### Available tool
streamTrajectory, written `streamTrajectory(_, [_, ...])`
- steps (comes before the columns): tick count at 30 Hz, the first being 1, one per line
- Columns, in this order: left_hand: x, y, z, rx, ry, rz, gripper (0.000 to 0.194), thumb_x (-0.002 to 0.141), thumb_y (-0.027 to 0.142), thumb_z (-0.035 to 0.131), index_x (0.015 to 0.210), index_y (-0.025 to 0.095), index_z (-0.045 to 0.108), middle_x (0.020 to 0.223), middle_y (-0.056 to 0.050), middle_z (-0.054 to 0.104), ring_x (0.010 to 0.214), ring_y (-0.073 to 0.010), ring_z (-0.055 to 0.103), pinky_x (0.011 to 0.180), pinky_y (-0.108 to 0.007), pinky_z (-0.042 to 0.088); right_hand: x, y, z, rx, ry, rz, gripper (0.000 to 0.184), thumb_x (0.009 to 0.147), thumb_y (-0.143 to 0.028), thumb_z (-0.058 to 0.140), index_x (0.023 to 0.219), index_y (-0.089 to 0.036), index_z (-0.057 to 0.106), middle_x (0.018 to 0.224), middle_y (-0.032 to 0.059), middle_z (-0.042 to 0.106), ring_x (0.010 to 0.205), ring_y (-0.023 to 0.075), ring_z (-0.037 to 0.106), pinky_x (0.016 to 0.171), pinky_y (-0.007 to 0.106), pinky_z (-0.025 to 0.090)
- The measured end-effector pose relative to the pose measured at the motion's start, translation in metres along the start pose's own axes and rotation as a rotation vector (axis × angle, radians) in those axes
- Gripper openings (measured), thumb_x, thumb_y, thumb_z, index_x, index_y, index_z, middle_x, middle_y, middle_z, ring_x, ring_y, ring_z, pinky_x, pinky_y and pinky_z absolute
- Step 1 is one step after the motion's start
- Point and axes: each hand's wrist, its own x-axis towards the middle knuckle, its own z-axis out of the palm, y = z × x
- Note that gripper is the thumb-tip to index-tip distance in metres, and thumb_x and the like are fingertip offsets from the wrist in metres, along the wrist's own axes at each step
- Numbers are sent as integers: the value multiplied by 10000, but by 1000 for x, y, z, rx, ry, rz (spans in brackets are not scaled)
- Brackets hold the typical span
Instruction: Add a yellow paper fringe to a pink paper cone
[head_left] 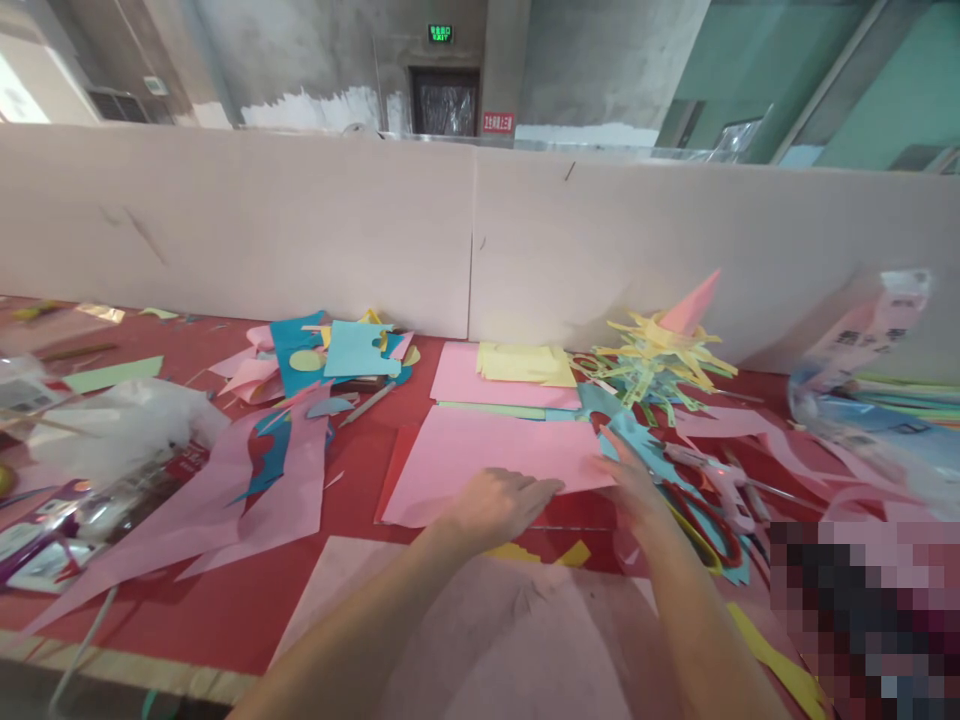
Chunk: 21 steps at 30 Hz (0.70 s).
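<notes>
A pink sheet of paper (465, 450) lies in front of me over a red folder-like sheet (574, 512). My left hand (499, 505) rests on the lower part of the pink sheet, its fingers stretched toward the right and lying flat; the thumb is hidden. At the sheet's right edge, my right hand (628, 472) has the paper between thumb and fingers. Behind the sheet are another pink sheet (454, 375) and a stack of yellow paper (525, 365). Scissors with red handles (705, 525) and a pink glue gun (724, 480) lie right of my right hand.
A paper figure with a pink cone (691, 305) stands at the back right, beside a plastic bag (862, 350). Coloured scraps (364, 348), cut pink paper (300, 480) and a white plastic bag (142, 425) lie left. A white partition (300, 230) closes the table's back.
</notes>
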Motion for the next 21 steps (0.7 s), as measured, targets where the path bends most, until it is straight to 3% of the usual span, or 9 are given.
streamTrajectory(2, [1, 1, -2, 13, 28, -30, 326, 933, 227, 257, 1146, 216, 505, 722, -2, 654, 635, -117, 600, 549, -228, 390, 0, -3, 1, 171, -8, -1, 885, 617, -314, 649, 1405, -192, 264, 786, 37, 701, 694, 224, 665, 588, 317, 516])
streamTrajectory(5, [2, 3, -3, -21, 63, -99, 314, 934, 279, 272, 941, 203, 577, 729, -9, 642, 625, -112, 576, 535, -225, 353, -2, -9, 3, 373, 24, -43, 932, 540, -291, 725, 1379, -214, 326, 806, 33, 708, 724, 215, 659, 603, 295, 513])
streamTrajectory(9, [4, 2, -5, -297, 125, -293, 316, 892, 347, 364, 661, 179, 499, 587, 35, 500, 522, -79, 438, 500, -209, 279, -10, -19, 6, 449, 136, -45, 651, 559, -343, 743, 1175, -225, 568, 949, 35, 695, 846, 213, 636, 605, 272, 517])
streamTrajectory(13, [7, -3, -7, -681, 177, -493, 338, 840, 366, 428, 567, 170, 390, 525, 62, 290, 502, -71, 304, 485, -205, 228, -9, -21, 7, 497, 153, 3, 464, 667, -502, 633, 1024, -207, 632, 955, 47, 690, 868, 218, 632, 577, 289, 525])
streamTrajectory(15, [9, -7, -7, -837, 232, -565, 254, 811, 328, 466, 616, 164, 459, 554, 56, 338, 530, -76, 330, 496, -207, 238, -5, -17, 9, 501, 122, 24, 460, 689, -529, 595, 1007, -199, 627, 915, 59, 695, 840, 229, 642, 585, 320, 534])
streamTrajectory(17, [11, -12, -5, -1023, 300, -621, 147, 780, 284, 501, 830, 158, 559, 628, 35, 453, 579, -89, 404, 519, -206, 284, -2, -13, 11, 476, 135, 29, 440, 693, -527, 591, 981, -197, 624, 939, 72, 691, 820, 241, 649, 591, 348, 540])
streamTrajectory(19, [12, -17, -3, -1196, 366, -657, 371, 765, 259, 521, 1126, 173, 510, 681, 24, 514, 602, -95, 443, 537, -206, 320, -1, -10, 14, 437, 142, 11, 413, 698, -520, 595, 956, -199, 629, 1002, 89, 678, 823, 253, 653, 591, 361, 541])
streamTrajectory(21, [12, -23, -1, -1273, 444, -694, 552, 761, 246, 529, 1293, 197, 391, 649, 47, 502, 561, -82, 420, 529, -202, 321, -4, -9, 17, 417, 140, -19, 396, 702, -507, 603, 951, -200, 633, 1057, 101, 661, 853, 263, 652, 609, 365, 542])
